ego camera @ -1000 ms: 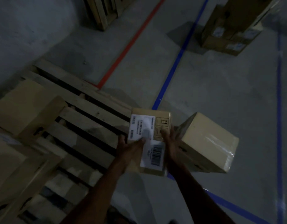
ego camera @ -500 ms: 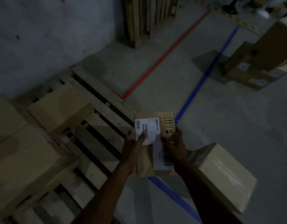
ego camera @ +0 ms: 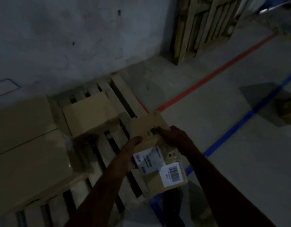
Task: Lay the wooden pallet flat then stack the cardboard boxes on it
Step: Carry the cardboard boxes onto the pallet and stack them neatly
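Observation:
A wooden pallet [ego camera: 120, 95] lies flat on the floor against the wall. Big cardboard boxes [ego camera: 25, 145] fill its left part, and a smaller box [ego camera: 90, 117] stands behind them toward the wall. I hold a small cardboard box [ego camera: 148, 126] with white labels over the pallet's right edge. My left hand [ego camera: 130, 153] grips its left side. My right hand [ego camera: 172, 136] grips its right side, fingers over the top.
More pallets [ego camera: 202, 27] lean upright against the wall at the back right. A red floor line [ego camera: 215, 76] and a blue floor line [ego camera: 239, 123] run diagonally across the concrete. Another cardboard box [ego camera: 290, 112] shows at the right edge.
I turned left toward the pallet and carried the labelled box over its right edge. The loose box on the floor at my right has left the view.

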`<act>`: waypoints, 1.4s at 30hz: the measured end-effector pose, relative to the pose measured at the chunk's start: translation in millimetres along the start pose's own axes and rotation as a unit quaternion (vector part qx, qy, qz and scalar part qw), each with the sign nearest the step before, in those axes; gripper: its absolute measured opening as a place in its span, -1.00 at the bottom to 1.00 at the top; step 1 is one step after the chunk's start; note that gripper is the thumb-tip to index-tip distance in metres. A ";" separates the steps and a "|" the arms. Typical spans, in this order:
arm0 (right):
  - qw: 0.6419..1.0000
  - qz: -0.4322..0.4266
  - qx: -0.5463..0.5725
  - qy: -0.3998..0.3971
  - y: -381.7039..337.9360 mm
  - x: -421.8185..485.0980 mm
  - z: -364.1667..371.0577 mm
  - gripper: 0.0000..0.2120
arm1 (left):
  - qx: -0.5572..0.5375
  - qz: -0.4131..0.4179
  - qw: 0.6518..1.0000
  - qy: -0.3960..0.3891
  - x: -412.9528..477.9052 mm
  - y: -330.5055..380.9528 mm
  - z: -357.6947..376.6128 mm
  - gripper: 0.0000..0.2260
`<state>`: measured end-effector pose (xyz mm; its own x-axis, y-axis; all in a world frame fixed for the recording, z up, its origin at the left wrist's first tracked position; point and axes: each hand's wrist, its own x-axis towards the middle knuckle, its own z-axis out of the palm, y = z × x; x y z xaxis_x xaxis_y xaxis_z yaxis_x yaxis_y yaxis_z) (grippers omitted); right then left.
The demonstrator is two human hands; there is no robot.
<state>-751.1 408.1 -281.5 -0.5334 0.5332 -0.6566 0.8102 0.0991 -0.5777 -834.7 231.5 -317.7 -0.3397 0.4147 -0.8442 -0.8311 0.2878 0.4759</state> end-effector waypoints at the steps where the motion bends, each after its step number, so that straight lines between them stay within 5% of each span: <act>1: 1.000 0.010 0.008 -0.025 2.3 6.7 -3.9 -0.07 | 0.022 0.012 1.000 0.003 4.0 4.3 2.5 -0.84; 4: 0.995 0.001 0.048 -0.083 1.0 45.1 -21.3 -0.23 | 0.046 -0.015 0.999 0.023 31.8 21.3 17.9 -0.88; 6: 0.995 -0.039 0.003 -0.091 -2.0 70.0 -25.5 -0.30 | 0.055 -0.029 0.997 0.035 46.5 18.7 24.0 -0.74; 9: 0.982 -0.108 -0.117 -0.098 -0.1 91.8 -25.2 -0.13 | -0.042 -0.035 0.998 0.032 62.9 -1.1 29.6 -0.46; 11: 0.960 -0.161 -0.199 -0.115 7.1 99.2 -32.9 -0.07 | -0.143 -0.052 0.988 0.038 66.1 -18.4 24.2 -0.49; 15: 0.940 -0.135 -0.266 -0.163 18.8 101.7 -17.7 -0.24 | -0.300 0.011 0.949 0.091 88.1 -37.4 20.7 -0.45; 19: 0.962 -0.136 -0.233 -0.037 32.9 108.1 34.7 -0.06 | -0.274 0.070 0.956 0.083 101.1 -31.7 35.9 -0.65; 23: 0.960 -0.169 -0.222 -0.034 46.3 127.7 66.3 -0.06 | -0.321 0.070 0.942 0.066 117.6 -60.1 20.8 -0.42; 27: 0.908 -0.307 -0.284 -0.011 64.3 149.8 110.9 -0.19 | -0.384 0.001 0.919 0.090 144.2 -90.8 3.5 -0.36; 30: 0.857 -0.398 -0.327 -0.012 73.6 169.4 144.2 -0.21 | -0.433 -0.042 0.896 0.085 178.1 -120.1 -22.0 -0.06; 33: 0.826 -0.447 -0.343 0.007 112.2 190.0 167.8 -0.22 | -0.449 -0.065 0.887 0.086 217.7 -149.3 -42.2 -0.19; 37: 0.784 -0.514 -0.347 -0.028 196.3 193.3 208.6 -0.57 | -0.454 -0.103 0.873 0.142 236.5 -189.0 -57.7 -0.27; 40: 0.788 -0.475 -0.386 -0.069 220.1 182.2 231.5 -0.42 | -0.419 -0.041 0.872 0.248 235.1 -192.7 -75.2 -0.45; 42: 0.791 -0.461 -0.397 -0.069 223.9 178.0 233.4 -0.38 | -0.335 0.045 0.873 0.351 235.6 -182.5 -94.5 -0.35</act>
<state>-721.3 329.1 -640.8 -0.9635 -0.1635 -0.2119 -0.0697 0.9177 -0.3911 -804.7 195.1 -626.7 -0.4081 -0.2903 -0.8656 -0.7775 -0.3864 0.4961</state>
